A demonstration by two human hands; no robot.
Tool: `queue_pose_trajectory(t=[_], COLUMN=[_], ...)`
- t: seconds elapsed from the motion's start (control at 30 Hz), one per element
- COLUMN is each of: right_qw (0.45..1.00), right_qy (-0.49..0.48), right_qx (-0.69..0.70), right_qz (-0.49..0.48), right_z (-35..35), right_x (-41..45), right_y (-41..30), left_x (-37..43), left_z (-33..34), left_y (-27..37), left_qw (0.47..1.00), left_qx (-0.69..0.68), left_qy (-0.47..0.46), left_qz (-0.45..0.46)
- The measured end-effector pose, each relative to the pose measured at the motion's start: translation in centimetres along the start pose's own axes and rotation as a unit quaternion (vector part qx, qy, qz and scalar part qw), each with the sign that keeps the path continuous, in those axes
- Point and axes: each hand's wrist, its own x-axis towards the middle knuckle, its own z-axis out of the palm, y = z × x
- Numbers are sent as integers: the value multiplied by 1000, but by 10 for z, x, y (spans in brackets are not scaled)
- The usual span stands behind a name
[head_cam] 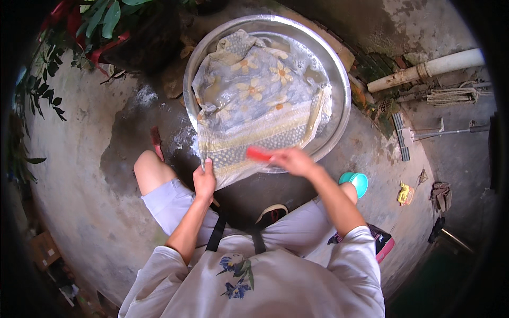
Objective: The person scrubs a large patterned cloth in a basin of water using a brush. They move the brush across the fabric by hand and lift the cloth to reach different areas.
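Observation:
A wide metal basin (345, 95) stands on the wet floor before me, with soapy water inside. Bunched in it and draped over its near rim is a soaked grey cloth (254, 91) with yellow flowers and a dotted, striped border. My left hand (204, 181) grips the cloth's near left corner, thumb on top. A red scrubbing brush (257, 154), blurred, is in my right hand (293, 160) over the dotted border. The brush's underside is hidden, so I cannot tell whether its bristles touch the cloth.
By my left knee lies another red-handled brush (156, 140). A turquoise bucket (359, 183) stands by my right knee. Farther right are a yellow bottle (405, 194), a squeegee mop (406, 137) and a white pipe (429, 69). A potted plant (109, 22) stands at upper left.

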Motion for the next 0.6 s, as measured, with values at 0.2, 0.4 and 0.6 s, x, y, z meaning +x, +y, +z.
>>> queue_pose_trajectory(t=[0.2,0.4,0.6], right_qw=[951,987,987], right_qy=[-79,5,-121], right_qx=[-233,-60,4], right_qz=[185,146,106], right_z=[-90,-39,-3], right_x=[2,22,26], right_y=[96,25,61], left_x=[6,-1,-2], left_z=[4,-5,5], left_y=[-19,-19,-20], left_qw=[1000,1000,999], left_qx=[-10,-1,45], left_qy=[-7,3,20], left_qz=[27,-9,18])
